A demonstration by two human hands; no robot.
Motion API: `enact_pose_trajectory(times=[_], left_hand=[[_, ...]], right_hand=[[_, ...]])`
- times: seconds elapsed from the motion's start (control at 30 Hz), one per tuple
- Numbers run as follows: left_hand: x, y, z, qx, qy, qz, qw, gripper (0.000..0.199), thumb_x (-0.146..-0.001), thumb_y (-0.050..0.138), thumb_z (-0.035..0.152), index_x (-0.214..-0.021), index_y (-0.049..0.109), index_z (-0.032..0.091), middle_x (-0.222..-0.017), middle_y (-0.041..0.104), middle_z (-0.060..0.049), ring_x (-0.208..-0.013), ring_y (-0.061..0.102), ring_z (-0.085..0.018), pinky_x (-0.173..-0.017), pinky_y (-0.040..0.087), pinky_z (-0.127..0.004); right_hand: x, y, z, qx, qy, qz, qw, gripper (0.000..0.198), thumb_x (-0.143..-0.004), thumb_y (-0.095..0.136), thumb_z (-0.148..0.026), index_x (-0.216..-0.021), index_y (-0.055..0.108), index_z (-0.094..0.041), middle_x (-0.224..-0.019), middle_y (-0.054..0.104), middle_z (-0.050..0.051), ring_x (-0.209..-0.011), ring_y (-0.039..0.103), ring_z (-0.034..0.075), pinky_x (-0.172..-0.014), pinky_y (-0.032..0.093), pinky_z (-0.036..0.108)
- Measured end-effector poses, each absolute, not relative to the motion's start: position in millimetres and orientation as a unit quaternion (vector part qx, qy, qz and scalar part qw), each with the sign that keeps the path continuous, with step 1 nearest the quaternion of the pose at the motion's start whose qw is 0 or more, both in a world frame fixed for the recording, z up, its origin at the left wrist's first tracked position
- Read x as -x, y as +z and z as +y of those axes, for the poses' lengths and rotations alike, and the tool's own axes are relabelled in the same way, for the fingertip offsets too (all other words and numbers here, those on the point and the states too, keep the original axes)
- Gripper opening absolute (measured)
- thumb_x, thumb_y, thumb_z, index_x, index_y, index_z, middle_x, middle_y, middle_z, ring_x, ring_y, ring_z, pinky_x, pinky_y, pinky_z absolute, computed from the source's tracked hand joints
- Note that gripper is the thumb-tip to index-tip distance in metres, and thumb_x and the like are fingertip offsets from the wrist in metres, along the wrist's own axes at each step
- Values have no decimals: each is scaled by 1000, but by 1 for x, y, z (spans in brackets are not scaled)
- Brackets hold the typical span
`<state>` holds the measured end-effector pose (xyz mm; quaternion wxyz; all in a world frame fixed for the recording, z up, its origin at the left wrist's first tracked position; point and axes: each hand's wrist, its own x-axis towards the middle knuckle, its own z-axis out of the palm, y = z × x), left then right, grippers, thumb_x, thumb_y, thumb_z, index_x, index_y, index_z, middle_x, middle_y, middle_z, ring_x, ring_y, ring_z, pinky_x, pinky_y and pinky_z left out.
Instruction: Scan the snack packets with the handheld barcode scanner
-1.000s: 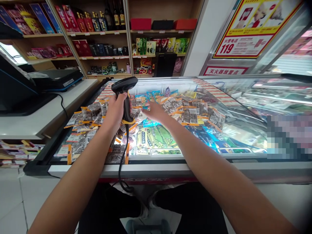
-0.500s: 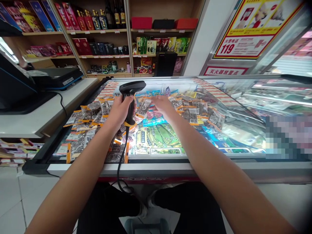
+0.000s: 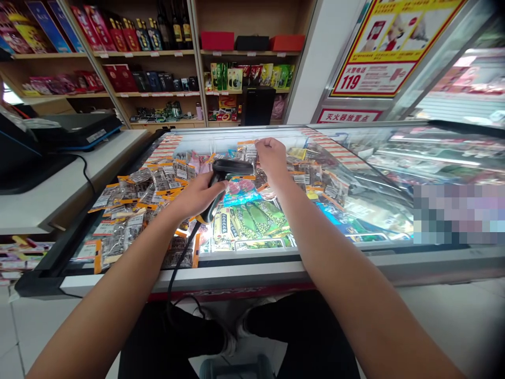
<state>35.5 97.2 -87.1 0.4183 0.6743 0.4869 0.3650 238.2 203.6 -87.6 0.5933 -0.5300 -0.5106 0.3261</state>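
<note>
My left hand (image 3: 199, 196) is wrapped round the handle of a black barcode scanner (image 3: 232, 167), its head pointing right and its cable hanging down over the freezer's front edge. Just beyond the scanner head, my right hand (image 3: 273, 158) pinches a small clear snack packet (image 3: 248, 152) with an orange edge and a printed label. A heap of similar snack packets (image 3: 152, 184) lies to the left on the glass-topped chest freezer (image 3: 244, 273). More loose packets (image 3: 315, 176) lie right of my right wrist. Green frozen-treat packages (image 3: 260, 218) show through the glass between my forearms.
At the left is a white counter (image 3: 114, 158) with a black scale-like device (image 3: 74, 129). Shelves (image 3: 158, 95) of bottles and boxed goods stand behind the freezer. A black box (image 3: 258, 105) rises beyond its far edge. The scanner's cable (image 3: 177, 268) hangs near my knees.
The scanner has tipped from upright and moved lower right, toward the packet. My right hand has moved slightly right and away from me with the packet. The view has shifted a little to the right.
</note>
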Motion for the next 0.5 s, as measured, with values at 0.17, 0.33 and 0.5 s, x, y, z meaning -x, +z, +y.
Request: enact_pose_trajectory(times=[0.17,0.33,0.5], left_hand=[[-35,-90,97,-701,331,475,416,28,-92,58,46,-81,58,21,-68,62,-2,-54,57,-15,-49,42,-24],[-34,-91,98,-690,333,478,430,30,-91,59,49,-82,59,20,-68,63,-3,-54,58,-15,-49,42,-24],[-36,-89,101,-629,400,464,479,27,-89,61,46,-84,56,19,-67,63,-2,-52,57,-13,-48,43,-23]], right_hand=[[-239,-89,206,531,323,-514,592,14,-88,57,-35,-83,58,-22,-73,58,1,-61,56,16,-59,49,30],[-239,-86,207,541,311,-511,592,13,-90,58,-32,-81,57,-21,-75,61,1,-65,57,16,-64,49,30],[-249,-85,205,587,182,-596,517,13,-94,52,-25,-90,63,-18,-82,68,6,-77,64,20,-76,50,32]])
